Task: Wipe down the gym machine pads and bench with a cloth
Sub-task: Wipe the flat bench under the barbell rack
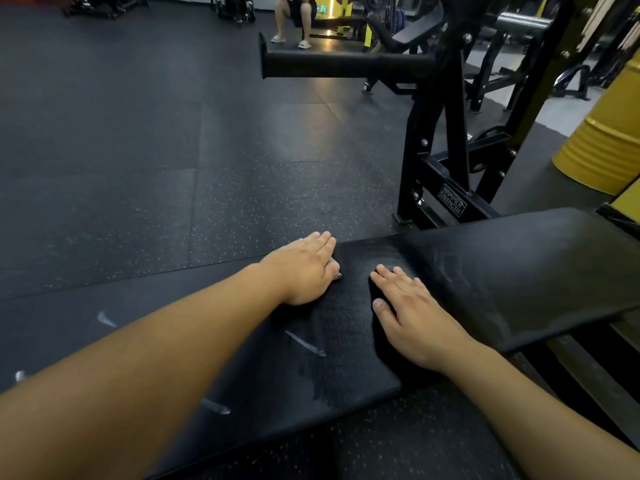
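Floor point(145, 140): we see dark speckled rubber tiles under everything; a seated person's legs point(292, 19) show far off at the top edge.
Machine frame point(446, 140): black steel uprights rise beyond the far end of the bench, with a padded roller arm point(332, 65) reaching out to the left. We judge this roller to be one of the pads left to wipe.
Yellow drum point(602, 140): the only container in view, it stands on the floor at the right edge. Its top is cut off, so we cannot tell what is in it.
Bench point(346, 341): a black padded seat runs from the near edge toward the frame, and a second, raised pad point(540, 271) lies just beyond it on the right. Faint streaks and a duller patch down the middle suggest to us that wiping is under way here. We do not call this one a desk.
Left hand point(304, 268): it rests on the bench's far left corner, fingers straight and close together, with a ring showing. We judge it is there to brace us.
Right hand point(408, 317): it presses flat near the middle of the bench, fingers straight and slightly apart, clamped on nothing.
Cloth point(372, 289): a dark edge shows under the right palm and fingertips. We take it for the cloth, pinned flat to rub, but against black padding we cannot be sure.
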The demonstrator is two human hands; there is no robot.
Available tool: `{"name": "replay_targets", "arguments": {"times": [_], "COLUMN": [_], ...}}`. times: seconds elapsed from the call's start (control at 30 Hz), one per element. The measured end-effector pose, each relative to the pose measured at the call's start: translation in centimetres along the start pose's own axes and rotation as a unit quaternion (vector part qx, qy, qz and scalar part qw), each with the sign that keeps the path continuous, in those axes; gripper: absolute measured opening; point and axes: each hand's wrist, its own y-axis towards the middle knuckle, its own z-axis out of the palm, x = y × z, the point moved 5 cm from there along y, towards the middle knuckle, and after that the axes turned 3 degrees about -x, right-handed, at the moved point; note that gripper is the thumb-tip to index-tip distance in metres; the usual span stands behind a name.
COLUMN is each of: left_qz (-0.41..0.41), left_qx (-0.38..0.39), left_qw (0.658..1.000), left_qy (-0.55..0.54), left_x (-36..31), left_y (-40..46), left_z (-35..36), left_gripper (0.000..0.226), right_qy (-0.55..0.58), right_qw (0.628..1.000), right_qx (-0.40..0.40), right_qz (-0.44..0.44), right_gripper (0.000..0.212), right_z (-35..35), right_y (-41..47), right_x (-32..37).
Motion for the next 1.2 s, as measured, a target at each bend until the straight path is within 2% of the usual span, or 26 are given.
{"name": "replay_targets", "arguments": {"times": [0.1,0.3,0.4,0.5,0.63,0.73,0.83,1.0,1.2], "left_qz": [0.02,0.159,0.182,0.151,0.048,0.008,-0.002,0.089,0.181], "left_qx": [-0.009,0.014,0.037,0.016,0.0,0.011,-0.001,-0.027,0.01], "left_qw": [1.0,0.987,0.982,0.988,0.999,1.0,1.0,0.995,0.983], "left_qy": [0.007,0.025,0.025,0.043,0.023,-0.002,0.006,0.019,0.024], "left_x": [-1.7,-5.7,-5.6,-3.8,0.0,-0.1,-1.2,-4.8,-6.0], "left_y": [-1.1,-10.7,-13.1,-9.9,-1.9,2.0,2.1,-4.1,-13.6], "left_z": [0.3,1.2,1.4,1.1,0.0,-0.2,0.0,1.0,1.5], "left_gripper": [0.067,0.065,0.064,0.064,0.068,0.067,0.065,0.065,0.064], "right_qy": [-0.001,-0.001,-0.001,-0.004,-0.013,-0.015,-0.014,-0.016,-0.023], "right_qw": [1.0,1.0,1.0,1.0,1.0,1.0,1.0,1.0,0.999], "right_qx": [0.0,0.001,-0.002,-0.006,-0.011,-0.013,-0.011,0.004,0.02], "right_qz": [-0.004,-0.018,-0.018,-0.015,-0.014,-0.016,-0.017,-0.014,-0.011], "right_gripper": [0.057,0.058,0.058,0.058,0.058,0.058,0.057,0.058,0.059], "right_z": [0.1,0.5,0.5,0.3,0.2,0.3,0.4,0.5,0.4], "right_y": [-0.2,-0.1,-0.1,-0.1,-0.1,0.0,0.0,-0.2,-0.5], "right_x": [-0.2,-1.1,-1.2,-1.1,-0.8,-0.8,-0.9,-1.0,-0.5]}}
